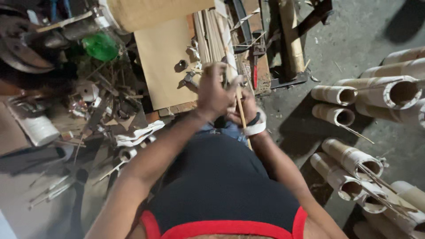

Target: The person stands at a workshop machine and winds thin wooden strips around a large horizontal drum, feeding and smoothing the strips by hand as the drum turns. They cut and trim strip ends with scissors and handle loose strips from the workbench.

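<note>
1. Near right: I see cardboard tubes (349, 159) on the floor.
2. Centre: right hand (245, 108) closed on a thin bamboo stick (242, 119) over the lap.
3. Left hand (214, 90) gripping the stick higher up.
4. Far: plywood board (164, 62), stacked slats (210, 35).

A thin pale wooden stick (241, 113), smooth and matt, runs through the hands. At nine o'clock lies a heap of dull grey metal scraps and tools (104, 104), rough and tarnished. At twelve o'clock a flat tan board (164, 62) looks like matt plywood or card. From two to five o'clock lie brown cardboard tubes (354, 90) with a dry, papery finish. The grey concrete floor (358, 31) is rough and dusty.
</note>
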Demonstrator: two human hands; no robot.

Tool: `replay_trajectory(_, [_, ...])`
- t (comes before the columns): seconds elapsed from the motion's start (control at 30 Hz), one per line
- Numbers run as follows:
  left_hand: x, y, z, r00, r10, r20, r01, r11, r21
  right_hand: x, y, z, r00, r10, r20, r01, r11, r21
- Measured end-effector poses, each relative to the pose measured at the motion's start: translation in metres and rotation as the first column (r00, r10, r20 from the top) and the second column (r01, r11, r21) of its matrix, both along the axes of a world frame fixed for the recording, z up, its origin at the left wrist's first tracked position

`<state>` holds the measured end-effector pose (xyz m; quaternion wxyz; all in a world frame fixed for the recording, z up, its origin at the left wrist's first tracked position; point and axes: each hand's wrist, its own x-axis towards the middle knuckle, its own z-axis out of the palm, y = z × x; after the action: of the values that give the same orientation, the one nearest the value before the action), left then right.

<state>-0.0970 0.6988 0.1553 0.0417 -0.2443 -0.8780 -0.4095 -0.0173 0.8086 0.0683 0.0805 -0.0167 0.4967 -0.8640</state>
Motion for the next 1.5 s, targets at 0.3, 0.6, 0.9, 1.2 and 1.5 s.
replay_trajectory(0.3, [-0.009, -0.042, -0.086, 0.609, -0.316, 0.727, 0.124, 0.944, 0.306, 0.067, -0.040, -0.052, 0.935, 0.274, 0.224, -0.104, 0.817, -0.567])
replay_trajectory(0.6, [0.020, -0.042, -0.090, 0.642, -0.423, 0.640, 0.017, 0.842, 0.540, 0.087, 0.036, -0.086, 0.601, -0.285, 0.747, 0.406, 0.914, 0.022])
replay_trajectory(0.9, [0.022, -0.056, -0.044, 0.749, -0.312, 0.584, 0.042, 0.903, 0.428, 0.052, 0.047, 0.030, 0.622, -0.606, 0.496, 0.503, 0.794, 0.340])
replay_trajectory(1.2, [0.036, -0.074, -0.022, 0.907, -0.175, 0.382, 0.058, 0.953, 0.297, -0.007, 0.008, 0.065, 0.838, -0.528, 0.139, 0.330, 0.693, 0.641])
replay_trajectory(1.5, [0.041, -0.066, 0.001, 0.846, -0.151, 0.511, 0.080, 0.984, 0.157, -0.002, 0.007, 0.077, 0.816, -0.543, 0.196, 0.361, 0.745, 0.561])
